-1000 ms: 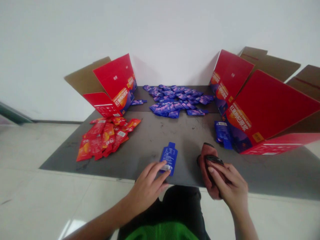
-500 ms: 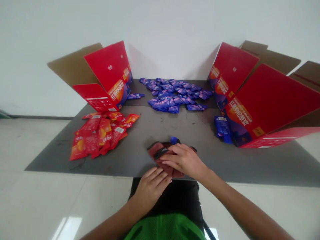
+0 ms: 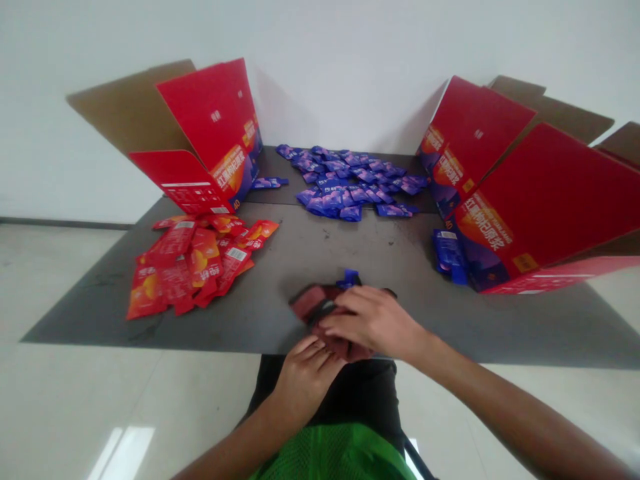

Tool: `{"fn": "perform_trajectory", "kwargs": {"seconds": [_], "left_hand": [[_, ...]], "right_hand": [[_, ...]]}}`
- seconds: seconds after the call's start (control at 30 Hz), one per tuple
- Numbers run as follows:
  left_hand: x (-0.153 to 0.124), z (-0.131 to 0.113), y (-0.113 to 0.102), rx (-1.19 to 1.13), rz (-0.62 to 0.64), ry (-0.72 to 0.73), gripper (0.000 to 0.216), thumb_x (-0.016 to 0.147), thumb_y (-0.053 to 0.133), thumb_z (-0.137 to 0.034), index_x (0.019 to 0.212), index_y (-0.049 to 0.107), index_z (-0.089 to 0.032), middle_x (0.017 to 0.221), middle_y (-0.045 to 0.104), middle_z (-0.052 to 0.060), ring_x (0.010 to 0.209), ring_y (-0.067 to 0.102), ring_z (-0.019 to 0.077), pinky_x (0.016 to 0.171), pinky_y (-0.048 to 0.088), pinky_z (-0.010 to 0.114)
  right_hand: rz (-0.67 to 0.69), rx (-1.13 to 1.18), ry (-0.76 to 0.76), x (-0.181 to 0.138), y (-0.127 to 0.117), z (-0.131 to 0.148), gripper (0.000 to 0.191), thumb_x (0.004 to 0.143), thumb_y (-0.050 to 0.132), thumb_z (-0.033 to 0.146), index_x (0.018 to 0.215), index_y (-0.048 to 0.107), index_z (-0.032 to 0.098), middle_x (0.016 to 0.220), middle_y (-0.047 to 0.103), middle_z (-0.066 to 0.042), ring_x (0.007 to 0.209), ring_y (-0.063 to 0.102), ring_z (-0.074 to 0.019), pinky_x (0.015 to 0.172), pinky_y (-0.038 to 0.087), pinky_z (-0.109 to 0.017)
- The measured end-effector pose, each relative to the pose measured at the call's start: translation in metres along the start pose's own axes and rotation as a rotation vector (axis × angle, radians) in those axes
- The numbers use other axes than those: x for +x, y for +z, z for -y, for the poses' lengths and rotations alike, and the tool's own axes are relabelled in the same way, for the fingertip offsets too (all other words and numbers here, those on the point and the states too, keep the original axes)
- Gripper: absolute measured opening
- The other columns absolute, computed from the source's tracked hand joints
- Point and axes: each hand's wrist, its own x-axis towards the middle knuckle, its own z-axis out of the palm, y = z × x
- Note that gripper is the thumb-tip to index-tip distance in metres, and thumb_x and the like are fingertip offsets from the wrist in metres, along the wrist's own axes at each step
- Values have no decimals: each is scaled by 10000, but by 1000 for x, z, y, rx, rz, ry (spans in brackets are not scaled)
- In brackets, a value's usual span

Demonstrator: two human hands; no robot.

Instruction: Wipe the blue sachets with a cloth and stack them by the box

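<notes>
A maroon cloth pouch [image 3: 311,303] with black trim lies bunched at the table's near edge. My right hand [image 3: 380,321] is closed on it from above, fingers curled over the fabric. From the near side my left hand [image 3: 307,377] grips the lower edge of the cloth, with its fingertips partly hidden. Just beyond my right fingers, a small blue piece [image 3: 350,277] shows at the far edge of the pouch; whether it is inside or behind, I cannot tell.
Red sachets [image 3: 193,263] are heaped on the left of the grey table [image 3: 280,260]. Purple-blue sachets [image 3: 345,180] lie along the back. Open red cartons stand at left [image 3: 220,140] and right [image 3: 540,200]. Blue sachets [image 3: 449,253] rest by the right carton.
The pouch has become more crumpled and its near part has shifted toward me between my hands. My right hand has moved slightly to the right. The whole view has also shifted a little.
</notes>
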Motion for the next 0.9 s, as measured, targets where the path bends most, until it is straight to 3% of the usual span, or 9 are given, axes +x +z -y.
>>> {"fn": "perform_trajectory", "kwargs": {"seconds": [0.1, 0.2, 0.3, 0.37, 0.43, 0.57, 0.7, 0.8, 0.9], "left_hand": [[3, -1, -3, -11, -12, -2, 217, 1044, 540, -177, 1116, 743, -199, 1046, 802, 50, 972, 765, 206, 946, 592, 392], [6, -1, -6, 4, -32, 39, 253, 1052, 541, -183, 1252, 695, -200, 1268, 747, 57, 1184, 710, 210, 974, 586, 377], [7, -1, -6, 5, -35, 27, 255, 1068, 519, -197, 1257, 690, -212, 1286, 738, 51, 1196, 706, 207, 968, 587, 376], [6, -2, -5, 0, -32, 16, 258, 1075, 508, -207, 1267, 681, -201, 1293, 734, 55, 1194, 707, 209, 969, 585, 376], [5, -2, -3, -5, -32, 9, 250, 1073, 510, -213, 1250, 686, -189, 1261, 750, 57, 1156, 724, 214, 959, 585, 380], [4, -4, -1, -41, -36, -46, 232, 1058, 522, -196, 1002, 746, -221, 929, 806, 23, 882, 775, 198, 885, 593, 374], [6, -3, -4, -28, -50, -3, 215, 1059, 541, -204, 1192, 709, -185, 1185, 779, 47, 1101, 741, 205, 955, 570, 372], [8, -2, -5, -25, -66, 20, 243, 1075, 510, -203, 1242, 684, -175, 1281, 742, 47, 1181, 709, 191, 974, 558, 359], [7, -2, -3, -24, -74, 8, 237, 1070, 525, -212, 1240, 687, -176, 1264, 749, 51, 1163, 717, 193, 977, 554, 361]], "right_hand": [[16, 33, -4, -7, 16, -7, 260, 1035, 571, 422, 1176, 760, 314, 1079, 729, -27, 965, 649, -169, 838, 497, -304], [1, -53, 113, 4, 21, -51, 277, 1022, 582, 446, 1193, 760, 319, 1093, 728, -37, 986, 656, -183, 870, 493, -320], [-14, -166, 182, 19, 9, -78, 265, 1021, 586, 420, 1162, 779, 306, 1048, 730, -54, 976, 648, -201, 863, 479, -325], [-77, -182, 210, 22, -1, -68, 283, 1031, 569, 416, 1196, 769, 305, 1049, 723, -61, 972, 640, -202, 863, 475, -324], [-120, -117, 177, 16, -5, -41, 300, 1038, 554, 433, 1224, 754, 311, 1058, 718, -53, 959, 638, -189, 851, 480, -314], [-19, 53, -1, -1, 9, 3, 277, 1039, 551, 448, 1138, 773, 314, 1020, 732, -19, 925, 647, -163, 807, 498, -290], [-4, -8, 96, 6, 21, -35, 281, 1020, 577, 467, 1165, 771, 326, 1081, 738, -28, 976, 660, -173, 867, 496, -306], [1, -145, 182, 21, 9, -70, 261, 1016, 597, 421, 1166, 780, 312, 1061, 733, -49, 965, 648, -192, 866, 479, -321], [-75, -152, 177, 21, -6, -54, 287, 1037, 560, 420, 1209, 763, 312, 1063, 720, -54, 956, 635, -192, 846, 472, -321]]}}
